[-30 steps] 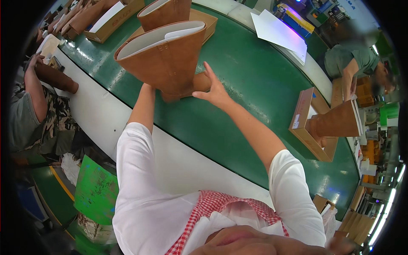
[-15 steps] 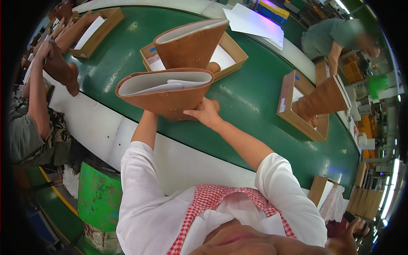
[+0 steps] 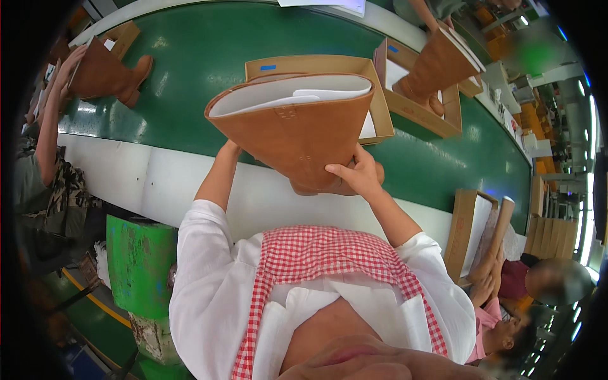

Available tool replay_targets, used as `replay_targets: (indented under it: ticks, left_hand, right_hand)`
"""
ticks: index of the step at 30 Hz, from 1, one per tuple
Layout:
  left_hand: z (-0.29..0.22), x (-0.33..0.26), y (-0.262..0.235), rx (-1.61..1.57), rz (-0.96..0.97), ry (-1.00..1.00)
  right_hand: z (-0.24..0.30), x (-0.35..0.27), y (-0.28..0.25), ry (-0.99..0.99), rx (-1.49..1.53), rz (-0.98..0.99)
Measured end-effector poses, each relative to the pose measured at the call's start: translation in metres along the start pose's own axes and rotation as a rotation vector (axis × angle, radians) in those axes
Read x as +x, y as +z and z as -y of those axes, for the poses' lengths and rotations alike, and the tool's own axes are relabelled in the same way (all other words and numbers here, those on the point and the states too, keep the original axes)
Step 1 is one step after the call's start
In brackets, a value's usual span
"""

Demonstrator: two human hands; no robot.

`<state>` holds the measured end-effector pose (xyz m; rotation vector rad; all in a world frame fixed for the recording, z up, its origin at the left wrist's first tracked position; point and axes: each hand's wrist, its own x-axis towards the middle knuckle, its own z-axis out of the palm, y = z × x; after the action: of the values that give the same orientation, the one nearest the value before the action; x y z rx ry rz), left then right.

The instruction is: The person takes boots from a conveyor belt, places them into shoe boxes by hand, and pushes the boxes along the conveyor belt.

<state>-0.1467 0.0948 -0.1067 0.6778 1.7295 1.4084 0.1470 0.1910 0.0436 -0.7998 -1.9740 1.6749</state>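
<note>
I hold a tall brown boot (image 3: 297,136) upright in front of me, its wide top facing up and white lining or stuffing showing inside. My right hand (image 3: 360,172) is closed around the lower shaft, thumb on the near side. Part of the foot shows beyond that hand. My left hand (image 3: 232,147) reaches behind the boot's left side; only the wrist area shows and its fingers are hidden. Just behind the boot stands an open cardboard box (image 3: 310,65) with a blue mark on its inner wall. A second boot's rim (image 3: 285,77) barely shows behind the held boot.
A green work surface (image 3: 190,69) has a white near edge (image 3: 117,158). At right, a person's hand touches a brown boot (image 3: 430,66) in an open box (image 3: 423,119). At left, another person handles a boot (image 3: 104,76). A green drum-like object (image 3: 140,266) stands beside me.
The held boot has come closer to my body and now covers most of the boot behind it. Both hands moved with it. The whole view has shifted, and the right-hand box appears closer to the middle box.
</note>
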Motion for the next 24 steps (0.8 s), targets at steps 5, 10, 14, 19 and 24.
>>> replay_targets:
  ticks: [5,10,14,19,24]
  left_hand:
    - [0.022,-0.053,0.024,-0.089,-0.056,-0.01]
    - [-0.032,-0.135,0.074,-0.235,-0.207,0.181]
    - [-0.043,-0.195,0.103,-0.638,-0.016,0.069]
    - [-0.031,-0.205,0.118,-0.222,0.275,0.06]
    - [-0.05,-0.226,0.149,-0.253,0.13,0.185]
  right_hand:
    - [-0.004,-0.049,-0.016,0.029,-0.047,0.003]
    - [-0.042,-0.085,-0.03,0.002,0.034,-0.072]
    - [-0.054,-0.095,-0.031,-0.059,0.021,0.008]
    - [-0.094,-0.11,-0.006,-0.238,0.132,0.189]
    - [-0.091,-0.118,-0.016,-0.137,0.304,0.138]
